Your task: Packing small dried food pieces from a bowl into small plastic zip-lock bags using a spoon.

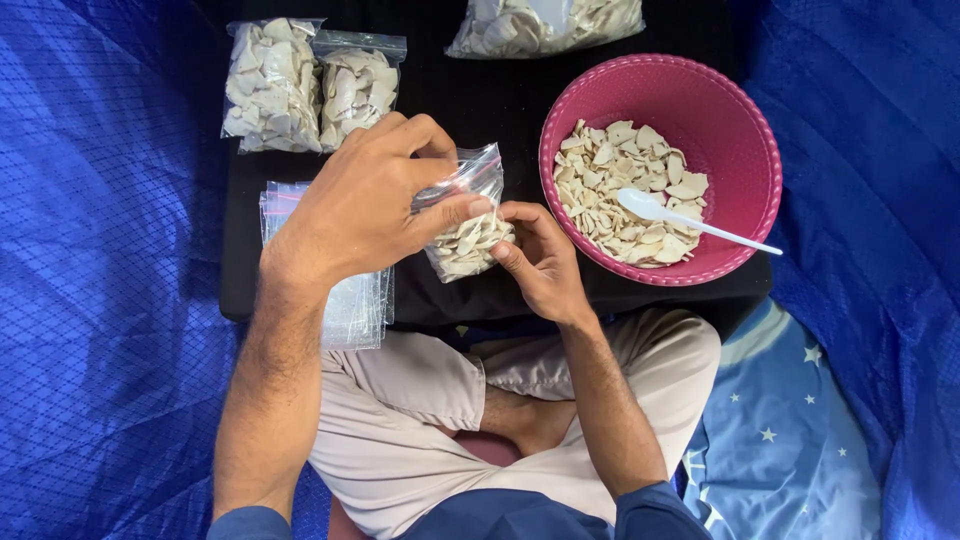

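Observation:
My left hand (365, 200) pinches the top edge of a small clear zip bag (466, 240) partly filled with pale broken chips. My right hand (540, 258) touches the same bag from the right, its fingers against the lower side. The bag hangs just above a black board (480, 100) that rests over my crossed legs. To the right stands a pink bowl (745, 130) holding more pale chips, with a white plastic spoon (690, 220) lying in it, handle pointing right.
Two filled, closed bags (275, 85) lie at the board's back left, and a larger filled bag (540, 25) at the back middle. A stack of empty clear zip bags (345, 300) sits under my left wrist. Blue cloth surrounds everything.

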